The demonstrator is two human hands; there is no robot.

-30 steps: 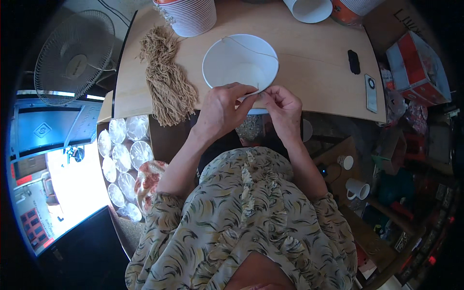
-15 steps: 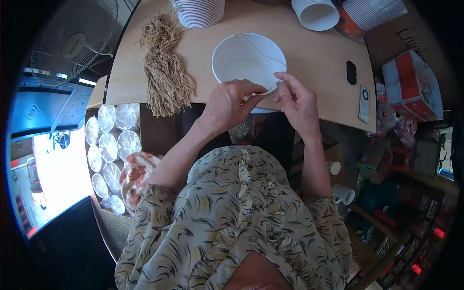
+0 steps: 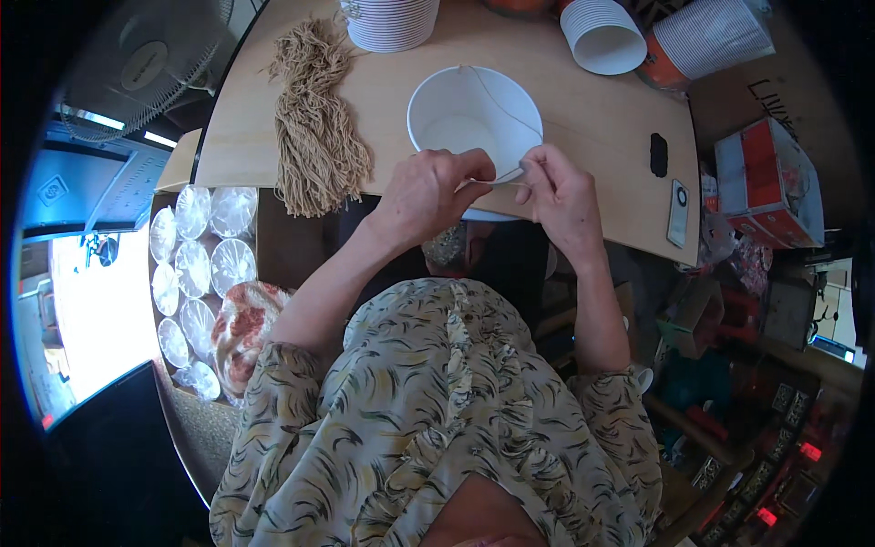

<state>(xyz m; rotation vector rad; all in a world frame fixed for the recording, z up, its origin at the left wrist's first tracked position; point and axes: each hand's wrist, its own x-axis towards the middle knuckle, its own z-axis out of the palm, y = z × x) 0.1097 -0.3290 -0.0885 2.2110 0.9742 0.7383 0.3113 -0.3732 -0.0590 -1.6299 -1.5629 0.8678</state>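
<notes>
A white paper bucket lies tipped at the table's front edge, its open mouth facing up and away. One thin tan cord starts at the far rim and runs across the mouth toward the right-hand side of the near rim. My left hand pinches a short length of this cord between thumb and forefinger at the near rim. Facing it, my right hand is closed in a pinch on the cord, fingertips beside the rim. The exact spot where cord meets rim is partly hidden by the fingers.
Left of the bucket lies a bundle of tan cords. Stacked white buckets stand behind it, more stacks lie at back right. A black object and a phone-like object rest at right. A carton of wrapped buckets stands left.
My hands stay at the near rim; the right fingers have curled in and the cord between the hands is drawn straighter. The whole view has shifted slightly.
</notes>
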